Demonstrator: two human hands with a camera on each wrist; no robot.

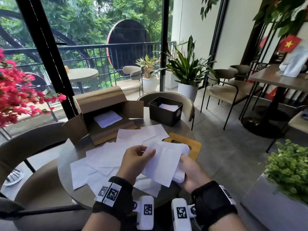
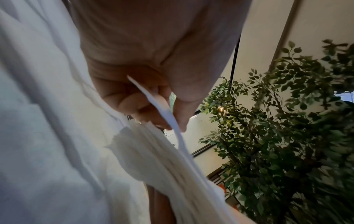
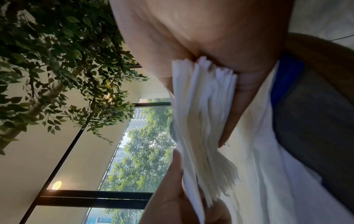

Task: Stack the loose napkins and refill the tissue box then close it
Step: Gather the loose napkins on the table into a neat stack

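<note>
Over the near half of the round table [image 1: 66, 157], my right hand [image 1: 188, 170] grips a thick stack of white napkins [image 1: 166, 162] from the right side; the stack's edges show in the right wrist view [image 3: 203, 115]. My left hand [image 1: 138, 157] pinches one napkin [image 2: 162, 109] by its left edge, lying on top of that stack. Several loose napkins [image 1: 103, 157] lie spread over the table under and left of the hands. The black tissue box [image 1: 165, 110] stands open at the far side with white napkins inside. Its wooden lid [image 1: 191, 144] lies flat behind the stack.
An open cardboard carton [image 1: 103, 114] with a white napkin pack inside sits at the table's far left. Chairs ring the table. A pink flowering plant [image 1: 18, 94] is at the left, a green planter [image 1: 286, 172] at the right.
</note>
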